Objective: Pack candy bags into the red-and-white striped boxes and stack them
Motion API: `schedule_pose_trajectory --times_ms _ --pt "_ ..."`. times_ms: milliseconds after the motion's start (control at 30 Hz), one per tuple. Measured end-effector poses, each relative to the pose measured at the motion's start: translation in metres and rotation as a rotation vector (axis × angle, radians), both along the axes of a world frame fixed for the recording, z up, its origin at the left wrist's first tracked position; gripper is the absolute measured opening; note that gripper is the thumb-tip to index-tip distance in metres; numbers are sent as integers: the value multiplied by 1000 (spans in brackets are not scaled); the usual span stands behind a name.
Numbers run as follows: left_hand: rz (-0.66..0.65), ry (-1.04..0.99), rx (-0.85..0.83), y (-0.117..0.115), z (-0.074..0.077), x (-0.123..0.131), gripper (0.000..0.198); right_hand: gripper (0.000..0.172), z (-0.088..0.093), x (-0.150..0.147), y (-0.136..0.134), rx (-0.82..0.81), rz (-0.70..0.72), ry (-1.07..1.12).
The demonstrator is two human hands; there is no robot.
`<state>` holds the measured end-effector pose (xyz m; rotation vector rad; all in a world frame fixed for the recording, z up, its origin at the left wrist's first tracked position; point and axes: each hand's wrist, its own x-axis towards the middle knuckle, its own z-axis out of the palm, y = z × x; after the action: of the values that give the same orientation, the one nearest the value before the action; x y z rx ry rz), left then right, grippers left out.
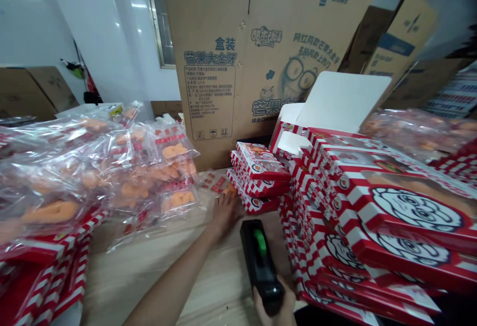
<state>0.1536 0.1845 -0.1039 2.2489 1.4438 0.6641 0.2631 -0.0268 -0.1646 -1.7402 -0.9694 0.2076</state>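
My left hand [224, 212] reaches forward over the wooden table, its fingers stretched out and slightly blurred. Its fingertips are at a clear bag with orange and red pieces [219, 185], beside a short stack of red-and-white striped boxes [261, 172]. I cannot tell if they press on the bag. Low in the view, my right hand [278, 306] is closed around the near end of a black tape dispenser [253, 246] with a green wheel in it. The dispenser lies lengthwise, pointing away from me.
At left, clear bags of orange pieces [130, 182] are heaped above flat red striped boxes [63, 271]. Tall piles of window boxes [372, 206] stand at right, one with its white flap [339, 100] up. A large cardboard carton [242, 57] blocks the back.
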Motion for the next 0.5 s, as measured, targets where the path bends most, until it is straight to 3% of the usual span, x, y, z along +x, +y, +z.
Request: schedule_pose_trajectory --times_ms 133,267,500 --pt "-24 121 46 6 3 -5 32 55 -3 12 17 -46 167 -22" --pt "-50 122 81 2 2 -29 28 51 11 17 32 -106 260 -34" --pt "0 -130 117 -16 15 -94 15 53 36 3 50 -283 158 -22"
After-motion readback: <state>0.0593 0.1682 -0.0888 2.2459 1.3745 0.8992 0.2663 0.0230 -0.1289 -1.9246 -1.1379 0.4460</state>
